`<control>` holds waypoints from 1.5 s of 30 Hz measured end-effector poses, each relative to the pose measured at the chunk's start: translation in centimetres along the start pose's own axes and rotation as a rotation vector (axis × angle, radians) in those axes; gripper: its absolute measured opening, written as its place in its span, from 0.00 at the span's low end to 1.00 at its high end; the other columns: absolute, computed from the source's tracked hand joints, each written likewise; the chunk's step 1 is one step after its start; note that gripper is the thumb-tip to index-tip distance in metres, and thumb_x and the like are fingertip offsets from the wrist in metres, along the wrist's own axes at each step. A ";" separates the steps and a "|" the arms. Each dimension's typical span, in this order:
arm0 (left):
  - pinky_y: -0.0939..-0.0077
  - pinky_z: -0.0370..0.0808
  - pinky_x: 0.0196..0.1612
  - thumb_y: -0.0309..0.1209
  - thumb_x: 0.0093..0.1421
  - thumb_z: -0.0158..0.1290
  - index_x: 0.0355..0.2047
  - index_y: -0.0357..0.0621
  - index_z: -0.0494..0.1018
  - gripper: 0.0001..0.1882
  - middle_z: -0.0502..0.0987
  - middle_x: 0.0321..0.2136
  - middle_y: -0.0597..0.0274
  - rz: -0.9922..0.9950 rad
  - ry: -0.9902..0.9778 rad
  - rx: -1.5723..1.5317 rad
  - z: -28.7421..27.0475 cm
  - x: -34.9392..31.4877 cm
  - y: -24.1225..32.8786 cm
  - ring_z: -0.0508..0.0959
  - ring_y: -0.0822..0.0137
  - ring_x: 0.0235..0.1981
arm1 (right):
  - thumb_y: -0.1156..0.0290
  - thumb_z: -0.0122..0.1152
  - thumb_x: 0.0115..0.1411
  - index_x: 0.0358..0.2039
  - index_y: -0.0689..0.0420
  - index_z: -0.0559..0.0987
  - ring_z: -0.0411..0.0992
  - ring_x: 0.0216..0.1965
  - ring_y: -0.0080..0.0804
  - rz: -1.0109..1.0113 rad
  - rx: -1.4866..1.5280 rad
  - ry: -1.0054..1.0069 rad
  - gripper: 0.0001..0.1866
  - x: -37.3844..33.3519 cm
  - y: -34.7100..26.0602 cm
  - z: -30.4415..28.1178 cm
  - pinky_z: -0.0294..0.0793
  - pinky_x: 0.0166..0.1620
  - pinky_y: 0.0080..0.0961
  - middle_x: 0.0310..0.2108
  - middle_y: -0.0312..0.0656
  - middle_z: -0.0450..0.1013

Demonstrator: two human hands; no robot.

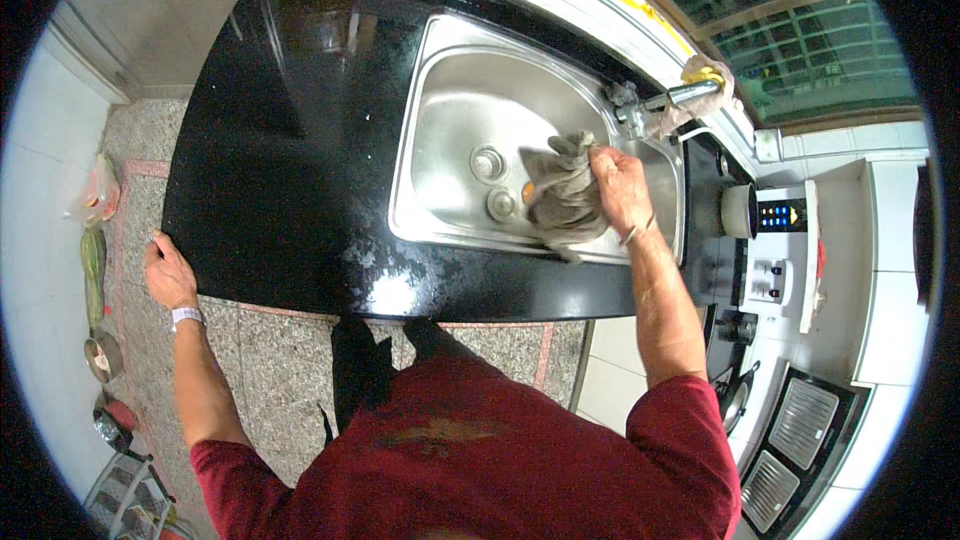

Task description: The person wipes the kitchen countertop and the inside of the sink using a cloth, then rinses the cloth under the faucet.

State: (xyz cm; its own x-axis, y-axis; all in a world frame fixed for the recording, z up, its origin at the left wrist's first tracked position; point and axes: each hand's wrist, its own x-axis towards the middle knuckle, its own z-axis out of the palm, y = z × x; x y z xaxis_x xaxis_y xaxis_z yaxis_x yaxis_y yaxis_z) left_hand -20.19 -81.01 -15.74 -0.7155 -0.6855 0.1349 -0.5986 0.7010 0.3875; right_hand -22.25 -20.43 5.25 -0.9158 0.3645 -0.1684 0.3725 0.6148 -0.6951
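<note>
Grip of the right hand, right of centre in the frame, is clenched around a bunched grey-brown cloth, which hangs over the steel sink, its lower tip overlapping the front rim in view. A faucet crowds the upper right. Leftward, bare black tabletop gives wide open room up to its curved edge, where the left hand lies half-curled; whether it grasps that edge, I cannot tell.

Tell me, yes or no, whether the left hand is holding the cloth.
No, the right hand grips the cloth over the sink, while the left hand is at the edge of the counter.
</note>
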 end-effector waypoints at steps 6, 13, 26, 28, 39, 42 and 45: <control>0.48 0.72 0.40 0.55 0.68 0.37 0.38 0.38 0.78 0.31 0.79 0.35 0.37 0.019 0.014 -0.118 0.1 -0.4 1.2 0.77 0.36 0.37 | 0.56 0.62 0.60 0.43 0.53 0.76 0.68 0.50 0.38 -0.252 0.030 -0.583 0.16 -5.6 2.7 12.8 0.70 0.51 0.41 0.49 0.46 0.69; 0.48 0.70 0.39 0.55 0.68 0.37 0.37 0.38 0.76 0.31 0.78 0.34 0.38 -0.055 -0.002 -0.116 -0.3 -1.0 1.2 0.76 0.36 0.35 | 0.62 0.61 0.56 0.35 0.54 0.76 0.62 0.50 0.55 -0.762 -0.257 -0.360 0.11 -4.3 3.6 20.3 0.66 0.51 0.50 0.48 0.54 0.66; 0.53 0.70 0.41 0.56 0.68 0.39 0.42 0.33 0.76 0.34 0.79 0.35 0.36 -0.059 -0.044 -0.113 0.3 -0.2 -0.6 0.76 0.37 0.35 | 0.64 0.63 0.54 0.38 0.54 0.77 0.63 0.47 0.55 -0.842 -0.103 0.246 0.12 14.5 -2.5 21.7 0.66 0.51 0.46 0.46 0.51 0.69; 0.57 0.69 0.44 0.56 0.68 0.40 0.43 0.29 0.75 0.35 0.79 0.36 0.36 -0.064 -0.108 -0.152 1.1 0.6 -2.7 0.76 0.44 0.35 | 0.65 0.66 0.53 0.39 0.52 0.78 0.63 0.48 0.53 -1.020 -0.252 0.254 0.13 17.1 -3.4 22.7 0.65 0.51 0.46 0.48 0.49 0.67; 0.66 0.67 0.54 0.50 0.71 0.40 0.53 0.27 0.71 0.32 0.77 0.49 0.42 0.187 -0.019 0.075 2.0 4.3 -14.4 0.74 0.50 0.46 | 0.66 0.67 0.47 0.38 0.43 0.77 0.64 0.49 0.50 -0.951 -0.438 0.340 0.16 27.8 6.5 16.1 0.70 0.49 0.47 0.50 0.46 0.67; 0.67 0.67 0.55 0.49 0.71 0.39 0.54 0.28 0.71 0.32 0.76 0.49 0.40 0.136 -0.093 0.031 2.3 4.5 -11.1 0.75 0.50 0.47 | 0.70 0.66 0.43 0.36 0.44 0.76 0.64 0.49 0.50 -0.760 -0.587 0.386 0.17 27.4 12.3 11.0 0.71 0.49 0.44 0.51 0.48 0.67; 0.68 0.67 0.56 0.49 0.71 0.39 0.54 0.28 0.70 0.32 0.76 0.49 0.39 -0.058 -0.147 -0.025 1.8 4.0 -9.3 0.76 0.51 0.47 | 0.70 0.65 0.46 0.39 0.44 0.76 0.65 0.46 0.53 -0.492 -0.684 0.466 0.17 26.9 16.1 6.0 0.74 0.45 0.46 0.46 0.48 0.66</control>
State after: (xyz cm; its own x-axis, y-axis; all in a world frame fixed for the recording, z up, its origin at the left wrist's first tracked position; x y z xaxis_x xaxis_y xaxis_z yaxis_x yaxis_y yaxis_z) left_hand -18.12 -89.96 -20.47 -0.7256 -0.6877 -0.0224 -0.6331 0.6545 0.4133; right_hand -41.77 -4.99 -14.65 -0.8962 0.1080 0.4303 0.1046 0.9940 -0.0316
